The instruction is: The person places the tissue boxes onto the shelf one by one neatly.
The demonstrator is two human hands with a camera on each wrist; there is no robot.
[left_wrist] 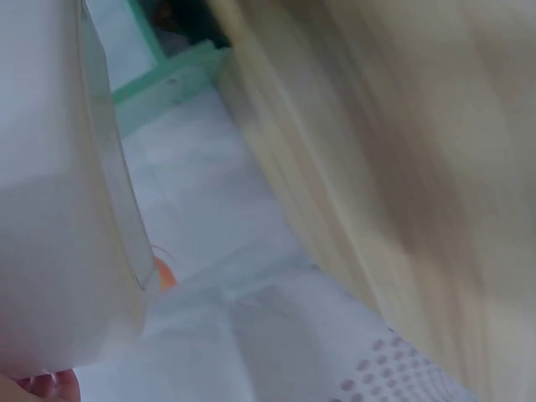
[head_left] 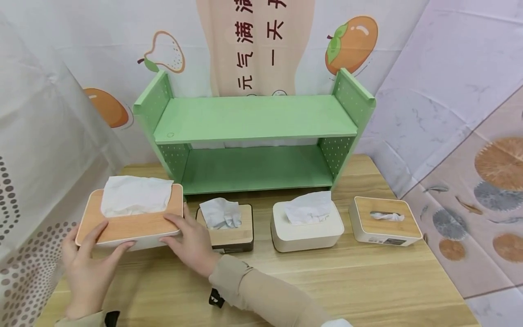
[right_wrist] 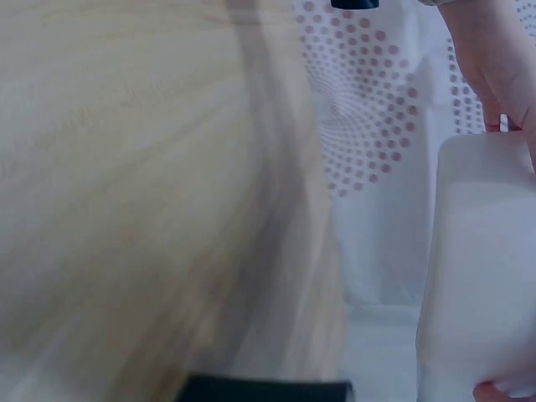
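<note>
A large white tissue box with a wood-toned lid (head_left: 139, 227) is held between both hands at the left, raised off the table. A white tissue stands out of its slot. My left hand (head_left: 87, 268) grips its left end, and my right hand (head_left: 192, 243) grips its right end, thumb at the front and fingers on the lid's edge. The left wrist view shows the box's pale wall (left_wrist: 59, 201) close up, with fingertips (left_wrist: 54, 385) at the lower left. In the right wrist view, the box's white surface (right_wrist: 477, 268) stands clear of the table.
A green two-tier shelf (head_left: 257, 119) stands at the back of the wooden table (head_left: 286, 290). Right of the held box are a black tissue box with a wooden lid (head_left: 233, 235), a white tissue box (head_left: 308, 243) and a smaller wood-topped tissue box (head_left: 386, 209). Curtains enclose the sides.
</note>
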